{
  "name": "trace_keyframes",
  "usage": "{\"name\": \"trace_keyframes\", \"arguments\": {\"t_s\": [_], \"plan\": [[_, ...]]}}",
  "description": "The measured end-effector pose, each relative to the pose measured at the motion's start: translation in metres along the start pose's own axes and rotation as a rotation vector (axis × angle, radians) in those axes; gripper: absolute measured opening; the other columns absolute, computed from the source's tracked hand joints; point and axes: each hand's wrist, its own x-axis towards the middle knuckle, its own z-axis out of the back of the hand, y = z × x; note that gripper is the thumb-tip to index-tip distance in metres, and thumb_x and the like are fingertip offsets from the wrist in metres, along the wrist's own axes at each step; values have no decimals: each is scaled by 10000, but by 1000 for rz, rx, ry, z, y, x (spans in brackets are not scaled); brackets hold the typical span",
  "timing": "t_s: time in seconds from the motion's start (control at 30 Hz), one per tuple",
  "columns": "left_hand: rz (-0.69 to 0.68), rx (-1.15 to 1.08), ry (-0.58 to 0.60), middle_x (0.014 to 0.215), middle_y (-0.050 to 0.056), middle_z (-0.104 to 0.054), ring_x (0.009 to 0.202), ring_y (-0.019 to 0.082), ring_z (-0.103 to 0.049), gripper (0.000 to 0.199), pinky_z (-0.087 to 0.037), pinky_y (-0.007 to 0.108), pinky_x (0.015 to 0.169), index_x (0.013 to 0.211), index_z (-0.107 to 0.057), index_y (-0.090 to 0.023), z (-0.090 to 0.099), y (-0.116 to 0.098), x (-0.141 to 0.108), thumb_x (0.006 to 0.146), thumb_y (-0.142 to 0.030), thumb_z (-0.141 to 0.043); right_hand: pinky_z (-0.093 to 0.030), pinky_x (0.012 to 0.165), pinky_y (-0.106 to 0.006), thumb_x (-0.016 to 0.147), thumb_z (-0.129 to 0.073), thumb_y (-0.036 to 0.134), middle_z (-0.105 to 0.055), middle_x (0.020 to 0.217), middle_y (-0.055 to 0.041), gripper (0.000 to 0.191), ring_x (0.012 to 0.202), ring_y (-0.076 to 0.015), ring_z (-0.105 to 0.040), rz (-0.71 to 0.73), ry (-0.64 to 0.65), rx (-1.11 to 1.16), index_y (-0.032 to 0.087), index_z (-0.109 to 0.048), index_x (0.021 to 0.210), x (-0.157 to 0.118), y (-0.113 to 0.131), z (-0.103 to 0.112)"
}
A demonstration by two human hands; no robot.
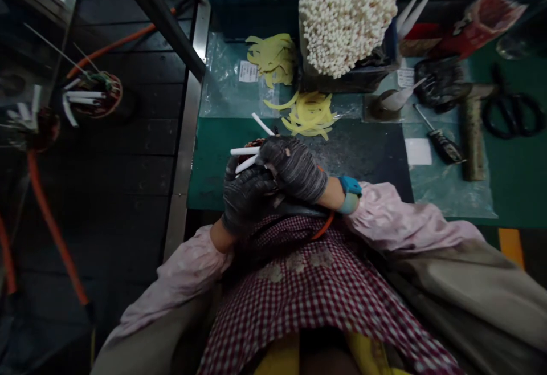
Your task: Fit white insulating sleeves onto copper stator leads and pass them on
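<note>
Close in front of my apron, both gloved hands are at a motor stator, whose reddish copper winding [256, 143] shows only in part. Three white sleeves [245, 151] stick out from it to the left and upward. My left hand [248, 195] wraps round its near left side, with the thumb up by the sleeves. From above and the right, my right hand [294, 167] bends over the stator with its fingers curled. What those fingertips pinch is hidden. An orange cable [325, 227] runs below my right wrist.
Yellow curved strips [310, 114] lie beyond my hands on the green bench. Behind them stands a bin of white sleeves [346, 21]. To the right are a screwdriver [444, 144], a hammer [473, 135] and black scissors [513, 115]. Similar stators [96, 98] sit at the left.
</note>
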Motion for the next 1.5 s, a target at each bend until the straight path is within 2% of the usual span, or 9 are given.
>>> {"name": "trace_keyframes", "arguments": {"t_s": [0.17,0.3,0.43,0.5,0.63,0.8,0.87,1.1,1.5], "plan": [[-55,101,65,1167,-36,-879,1168,242,-793,120,-377,563,1340,1103,-765,-321,4,8,-15,997,-344,-817,-648,1042,-487,1109,-567,375,-760,1291,-179,347,1146,-299,-738,-293,-146,-34,175,-703,1359,-6,-11,15],[-166,283,140,1273,-60,-861,1270,241,-707,268,-347,519,1324,1184,-763,-389,32,26,-22,956,-306,-876,-636,1025,-477,1036,-733,361,-768,1360,-190,499,1149,-314,-743,-318,216,-22,161,-669,1488,4,-29,22],[-364,296,225,1272,-103,-859,1312,193,-689,363,-167,457,1413,1230,-752,-415,55,48,-7,988,-149,-796,-624,1037,-407,955,-813,187,-800,1361,-151,454,1157,-262,-752,-80,505,104,144,-738,1401,49,-52,18],[-461,187,283,1242,-93,-864,1323,187,-699,258,-263,440,1381,1170,-762,-390,55,53,2,1032,-173,-744,-624,1046,-357,920,-839,132,-820,1339,-103,399,1137,-215,-757,26,598,137,169,-778,1313,65,-57,17],[-410,29,270,1087,-2,-860,1168,198,-763,93,-552,398,1133,1090,-739,-297,35,43,2,1071,-223,-686,-646,1047,-333,923,-900,259,-817,1307,-52,371,1125,-190,-760,61,284,41,243,-788,1276,59,-57,35],[-137,161,33,1014,51,-828,1033,264,-778,171,-595,453,1000,1050,-657,-258,4,11,-17,993,-316,-807,-500,1237,-690,1073,-708,371,-704,1447,-187,269,1376,-399,-637,-227,-192,-256,240,-775,1299,41,-77,82],[-85,207,-24,1001,56,-827,1014,280,-782,263,-584,463,979,1067,-647,-256,-4,4,-18,945,-342,-864,-417,1287,-729,1037,-752,372,-702,1478,-175,234,1450,-432,-575,-339,-280,-397,243,-787,1229,51,-93,86],[-125,214,-9,1016,33,-862,1080,280,-802,210,-582,477,1044,1041,-675,-269,-4,6,-10,959,-382,-831,-334,1354,-645,1116,-640,377,-701,1555,-154,350,1552,-332,-507,-367,-438,-366,243,-703,1433,85,-131,53],[-92,175,-11,1053,45,-852,1147,282,-793,231,-567,491,1126,1051,-739,-274,-14,5,-18,922,-376,-900,-370,1259,-720,1081,-582,258,-715,1503,-223,252,1514,-444,-513,-386,-304,-511,163,-771,1217,70,-105,69]]}}
